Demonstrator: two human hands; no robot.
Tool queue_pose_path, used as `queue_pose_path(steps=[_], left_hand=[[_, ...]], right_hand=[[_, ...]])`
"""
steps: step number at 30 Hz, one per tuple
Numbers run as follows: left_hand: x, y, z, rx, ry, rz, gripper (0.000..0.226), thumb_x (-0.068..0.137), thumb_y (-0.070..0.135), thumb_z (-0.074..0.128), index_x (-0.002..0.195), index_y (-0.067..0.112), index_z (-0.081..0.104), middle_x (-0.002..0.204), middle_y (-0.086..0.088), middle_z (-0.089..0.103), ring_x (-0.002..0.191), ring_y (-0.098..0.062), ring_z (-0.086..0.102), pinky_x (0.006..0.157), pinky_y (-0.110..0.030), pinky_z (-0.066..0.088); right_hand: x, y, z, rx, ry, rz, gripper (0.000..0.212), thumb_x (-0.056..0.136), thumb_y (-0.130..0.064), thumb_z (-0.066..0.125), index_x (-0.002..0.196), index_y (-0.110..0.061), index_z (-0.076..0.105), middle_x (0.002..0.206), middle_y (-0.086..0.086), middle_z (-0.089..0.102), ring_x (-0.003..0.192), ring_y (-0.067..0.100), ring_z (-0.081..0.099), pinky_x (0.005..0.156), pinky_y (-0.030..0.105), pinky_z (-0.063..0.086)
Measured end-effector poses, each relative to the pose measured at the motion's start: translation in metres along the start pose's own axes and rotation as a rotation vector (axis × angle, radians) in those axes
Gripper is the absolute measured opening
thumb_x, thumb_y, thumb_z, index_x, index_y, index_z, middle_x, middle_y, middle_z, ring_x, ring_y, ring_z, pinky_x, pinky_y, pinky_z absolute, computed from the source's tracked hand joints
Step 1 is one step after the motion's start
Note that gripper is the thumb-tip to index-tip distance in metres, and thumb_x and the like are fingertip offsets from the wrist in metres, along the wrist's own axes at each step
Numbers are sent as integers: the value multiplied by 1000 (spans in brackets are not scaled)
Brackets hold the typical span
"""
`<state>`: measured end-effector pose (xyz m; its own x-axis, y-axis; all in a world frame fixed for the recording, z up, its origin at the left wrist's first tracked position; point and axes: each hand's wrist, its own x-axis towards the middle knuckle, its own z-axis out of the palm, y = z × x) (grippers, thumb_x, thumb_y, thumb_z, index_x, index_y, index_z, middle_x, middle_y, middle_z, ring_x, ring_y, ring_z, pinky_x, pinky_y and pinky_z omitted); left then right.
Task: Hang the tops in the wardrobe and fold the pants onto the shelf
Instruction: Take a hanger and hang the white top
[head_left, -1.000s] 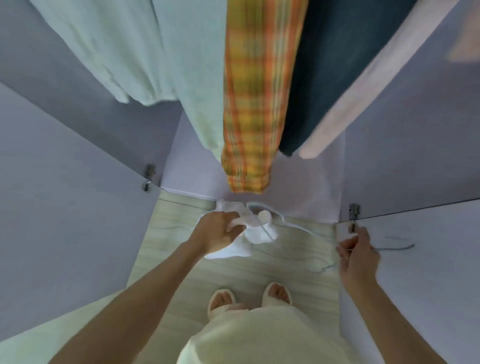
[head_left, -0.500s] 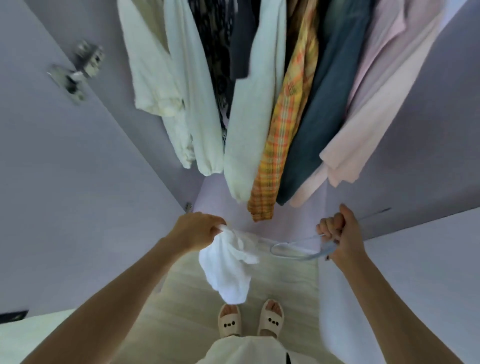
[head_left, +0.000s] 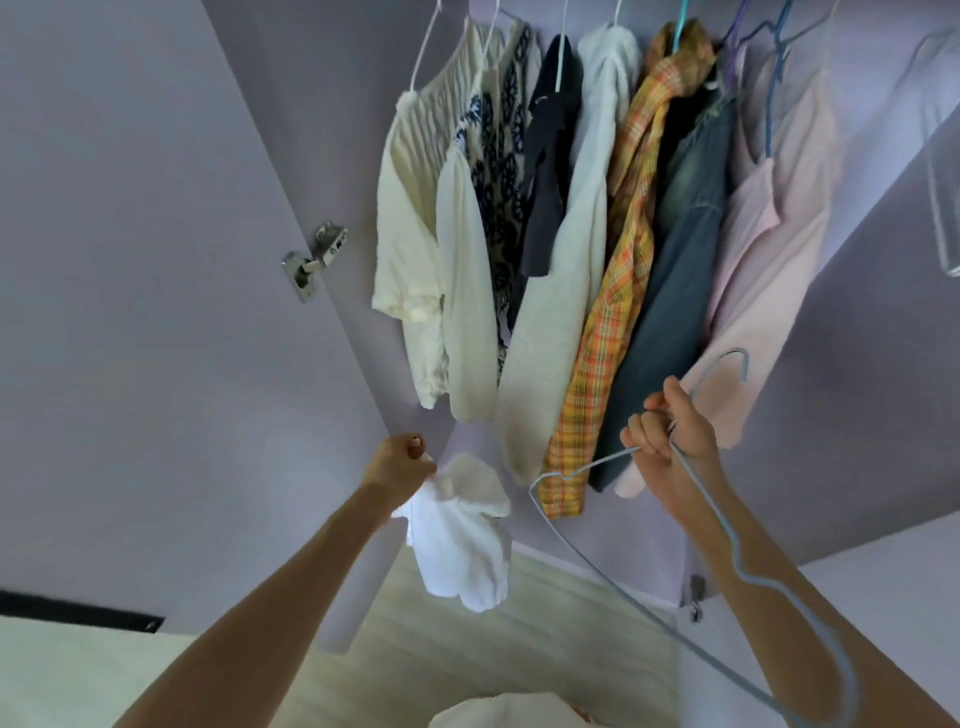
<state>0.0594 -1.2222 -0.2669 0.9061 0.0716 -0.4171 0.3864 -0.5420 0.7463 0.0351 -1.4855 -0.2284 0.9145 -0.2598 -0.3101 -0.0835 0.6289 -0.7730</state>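
Hands hold a white top and a wire hanger below the hung clothes.

Head view: left hand (head_left: 400, 460) is curled tight round a bunched white top (head_left: 460, 535), which dangles under the row of hung tops (head_left: 587, 234). Right hand (head_left: 670, 431) grips a grey wire hanger (head_left: 727, 519) at its neck, its hook against the pink top (head_left: 769, 270) at the row's right end, inside the lilac wardrobe (head_left: 156, 260).
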Motion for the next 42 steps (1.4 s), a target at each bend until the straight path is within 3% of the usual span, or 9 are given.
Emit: queue_pose_path(steps=[3, 5, 11, 16, 24, 28, 33, 37, 42], left_hand=[[-5, 6, -25, -65, -284, -118, 31, 80, -11, 51, 93, 16, 46, 88, -6, 42, 79, -22, 46, 65, -30, 48], [-7, 10, -42, 127, -351, -22, 52, 79, -10, 50, 119, 22, 42, 110, -10, 46, 96, -28, 51, 75, -34, 51], [-9, 24, -75, 774, 22, 450, 59, 84, -8, 41, 132, 26, 41, 124, -5, 59, 94, -25, 58, 72, -22, 46], [-24, 35, -95, 916, 303, 564, 45, 86, -5, 45, 127, 13, 52, 121, -10, 54, 93, -35, 60, 76, -38, 49], [-50, 55, -122, 422, 565, 478, 13, 93, 5, 50, 103, 1, 57, 89, -14, 58, 76, -33, 55, 67, -32, 41], [-61, 67, -137, -24, 129, 253, 17, 92, 9, 53, 81, 19, 60, 72, 2, 55, 64, -11, 50, 53, -14, 40], [-75, 85, -163, -119, -263, 227, 22, 73, 1, 64, 90, 14, 69, 85, -2, 70, 80, -12, 66, 70, -21, 53], [-82, 108, -163, -255, -217, 315, 27, 67, -6, 55, 75, 15, 71, 73, -1, 67, 70, -12, 63, 64, -17, 51], [-97, 122, -180, -331, -49, 441, 40, 82, -19, 49, 75, 14, 69, 70, 5, 66, 65, -6, 59, 59, -12, 46]], right_hand=[[2, -8, 21, 59, -17, -15, 66, 101, -29, 30, 40, -19, 54, 24, -5, 23, 27, 6, 20, 51, 24, 16], [5, -11, 34, 85, -39, -19, 61, 101, -30, 31, 45, -18, 52, 25, -6, 23, 28, 7, 22, 51, 25, 17], [9, -8, 74, 219, -337, 39, 30, 69, -38, 53, 44, -22, 58, 27, -7, 26, 31, 4, 27, 45, 17, 29], [13, 8, 109, 330, -281, 136, 58, 96, -31, 35, 42, -21, 53, 27, -6, 26, 29, 5, 26, 45, 16, 30], [8, 24, 161, 154, -48, 62, 40, 99, -28, 37, 61, -16, 38, 35, -10, 34, 30, 4, 29, 37, 16, 30], [7, 35, 167, -93, 10, -171, 40, 100, -28, 36, 63, -14, 39, 47, -6, 37, 36, 3, 31, 45, 18, 30], [9, 38, 167, -295, -71, -323, 25, 99, -15, 32, 76, -19, 38, 64, -4, 35, 53, 3, 38, 55, 15, 33], [12, 32, 195, -201, -156, -208, 23, 98, -9, 33, 78, -19, 40, 62, -3, 36, 50, 7, 37, 53, 19, 35], [24, 43, 160, -613, -166, -400, 16, 100, -9, 27, 87, -10, 36, 69, -2, 39, 63, 13, 40, 62, 19, 38]])
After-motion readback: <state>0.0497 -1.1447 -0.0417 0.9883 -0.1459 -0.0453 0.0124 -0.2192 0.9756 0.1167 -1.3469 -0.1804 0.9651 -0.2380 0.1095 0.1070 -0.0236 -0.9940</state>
